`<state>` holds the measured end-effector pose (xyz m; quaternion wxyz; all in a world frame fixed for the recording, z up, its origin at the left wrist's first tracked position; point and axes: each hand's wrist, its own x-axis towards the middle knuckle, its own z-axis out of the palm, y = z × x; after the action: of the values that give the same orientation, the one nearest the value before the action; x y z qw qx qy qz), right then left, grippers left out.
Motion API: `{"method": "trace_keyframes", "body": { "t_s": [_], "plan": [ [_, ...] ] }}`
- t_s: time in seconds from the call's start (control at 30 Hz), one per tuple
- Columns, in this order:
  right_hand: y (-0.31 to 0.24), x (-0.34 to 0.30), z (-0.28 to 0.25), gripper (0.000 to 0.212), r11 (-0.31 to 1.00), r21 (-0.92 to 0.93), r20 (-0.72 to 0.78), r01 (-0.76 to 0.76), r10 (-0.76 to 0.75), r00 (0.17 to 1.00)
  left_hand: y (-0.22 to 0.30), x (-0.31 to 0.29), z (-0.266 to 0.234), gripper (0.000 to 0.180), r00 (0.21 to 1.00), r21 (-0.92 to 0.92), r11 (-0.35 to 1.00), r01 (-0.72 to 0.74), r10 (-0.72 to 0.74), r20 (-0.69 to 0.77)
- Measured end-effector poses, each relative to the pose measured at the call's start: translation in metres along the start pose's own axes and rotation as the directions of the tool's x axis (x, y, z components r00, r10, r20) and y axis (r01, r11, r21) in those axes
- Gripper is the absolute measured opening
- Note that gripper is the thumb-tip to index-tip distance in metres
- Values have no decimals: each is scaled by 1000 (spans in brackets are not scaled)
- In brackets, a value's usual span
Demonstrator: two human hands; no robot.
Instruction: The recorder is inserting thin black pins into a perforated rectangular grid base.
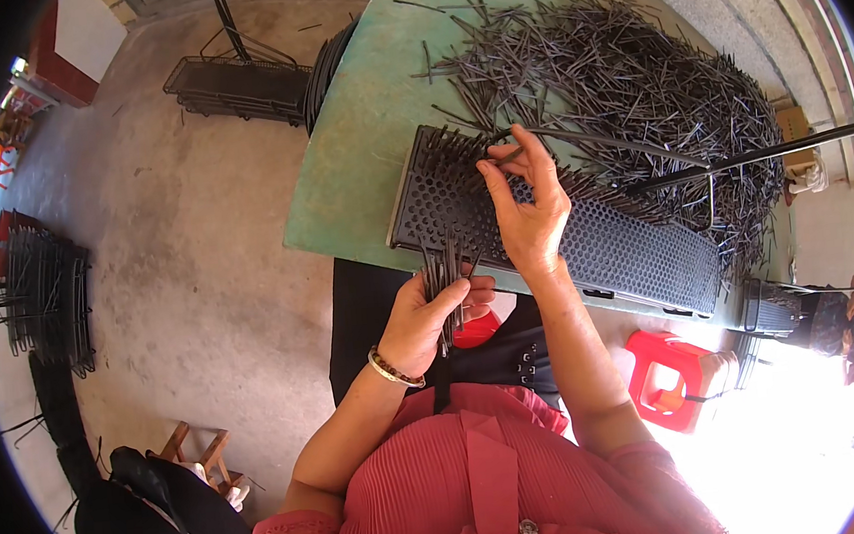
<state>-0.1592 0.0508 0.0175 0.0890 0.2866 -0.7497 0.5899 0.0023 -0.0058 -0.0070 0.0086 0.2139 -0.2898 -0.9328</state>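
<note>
A long black panel (611, 252) full of round holes lies on the green tabletop in front of me, with a row of thin black strips (453, 154) standing up along its far side. My left hand (419, 320) is closed round a bundle of thin black strips (442, 271), just off the panel's near edge. Over the panel's left half, my right hand (534, 220) pinches a short black strip between thumb and fingers. A thin black rod (628, 143) runs right from behind my right fingertips. Exactly where the pinched strip's end sits is hidden.
A large heap of loose black strips (633, 80) covers the far right of the green table (349, 163). Black wire racks (242, 86) stand on the floor beyond its left edge. A red stool (669, 380) is at right. Another person (156, 519) sits at lower left.
</note>
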Motion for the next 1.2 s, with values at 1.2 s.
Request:
{"method": "trace_keyframes", "body": {
  "t_s": [1.2],
  "plan": [
    [-34,-28,-39,15,981,-25,483,-194,182,857,13,-4,12,27,994,4,994,-113,112,15]
  ]
}}
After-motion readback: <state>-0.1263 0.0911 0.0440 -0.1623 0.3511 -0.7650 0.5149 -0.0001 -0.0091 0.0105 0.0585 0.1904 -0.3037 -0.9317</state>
